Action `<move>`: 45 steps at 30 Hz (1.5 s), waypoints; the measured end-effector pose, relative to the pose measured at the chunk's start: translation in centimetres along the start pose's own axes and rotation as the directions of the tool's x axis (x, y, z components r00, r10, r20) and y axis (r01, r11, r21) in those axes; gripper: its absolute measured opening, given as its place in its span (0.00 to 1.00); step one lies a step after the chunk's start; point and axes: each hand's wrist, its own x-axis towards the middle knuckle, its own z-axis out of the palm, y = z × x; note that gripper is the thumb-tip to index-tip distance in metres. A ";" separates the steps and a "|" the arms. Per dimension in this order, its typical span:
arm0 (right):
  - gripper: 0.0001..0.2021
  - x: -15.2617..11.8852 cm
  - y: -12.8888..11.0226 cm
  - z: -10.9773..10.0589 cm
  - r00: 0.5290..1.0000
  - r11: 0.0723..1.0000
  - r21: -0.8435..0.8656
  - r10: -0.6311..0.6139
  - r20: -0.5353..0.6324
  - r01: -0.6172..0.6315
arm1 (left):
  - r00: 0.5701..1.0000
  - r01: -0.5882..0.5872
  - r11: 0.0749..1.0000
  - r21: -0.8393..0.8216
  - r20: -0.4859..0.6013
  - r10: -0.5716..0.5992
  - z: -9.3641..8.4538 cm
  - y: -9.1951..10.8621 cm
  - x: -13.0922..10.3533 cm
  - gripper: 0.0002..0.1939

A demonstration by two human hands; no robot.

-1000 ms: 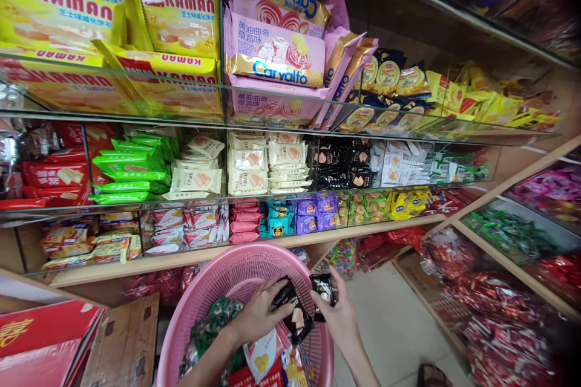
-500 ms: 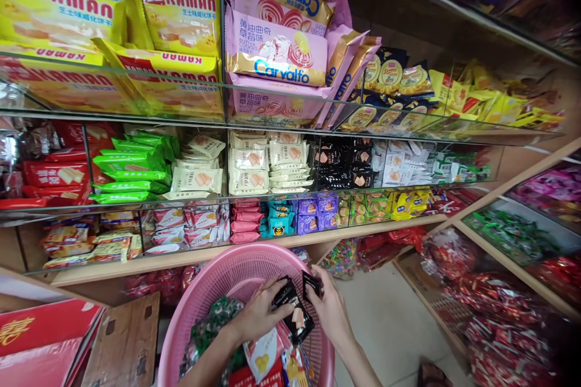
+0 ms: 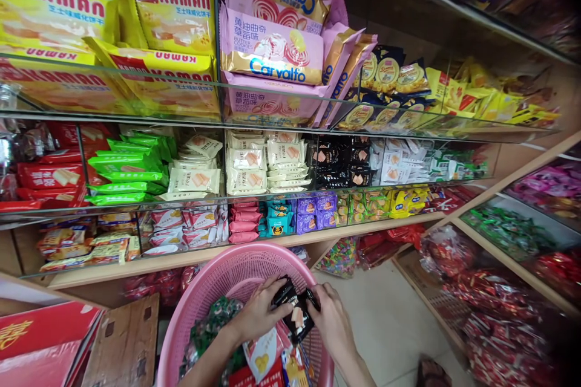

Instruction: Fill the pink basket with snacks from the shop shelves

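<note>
L hand (image 3: 261,311) grips blk snack pkts (image 3: 297,320) btwn thumb & fingers, over the pink perforated plastic basket (image 3: 213,283). R hand (image 3: 333,320) pinches a separate blk pkt (image 3: 312,298), mostly hidden by its fingers, just beside the L hand's; can't tell if they touch. Below, in basket: small green-wrapped pcs (image 3: 211,323) at L, white-&-pink pkt (image 3: 263,354) nr centre, red pkt (image 3: 249,377) at btm. Shelved blk pkts (image 3: 342,160) sit behind glass.

Wooden shelves (image 3: 109,271), pale tiled floor (image 3: 385,314)
</note>
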 end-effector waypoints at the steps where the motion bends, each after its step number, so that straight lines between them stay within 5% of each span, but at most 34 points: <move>1: 0.10 0.0 0.0 0.0 1.000 0.999 -0.034 0.011 0.002 -0.011 | 1.000 0.003 1.000 0.000 0.002 -0.003 0.0 0.0 0.0 0.31; 20: 0.07 -1.8 -0.5 -1.7 0.985 0.980 -0.169 0.128 0.117 -0.107 | 0.994 -0.089 0.996 0.009 -0.068 0.090 0.1 0.2 -0.2 0.26; 29: 0.07 -2.1 -0.3 -2.3 0.978 0.981 -0.143 0.153 0.139 -0.134 | 0.977 -0.040 0.998 0.040 -0.210 0.048 -0.4 1.8 0.1 0.11; 40: 0.07 -2.1 0.4 -2.2 0.984 0.987 -0.086 0.141 0.112 -0.132 | 0.975 -0.100 0.995 -0.006 -0.200 0.097 -0.4 2.2 0.3 0.12; 45: 0.12 -1.6 0.5 -2.8 0.994 0.993 0.067 0.092 0.059 -0.095 | 0.973 -0.141 0.990 -0.020 -0.187 0.135 -0.5 2.6 0.3 0.12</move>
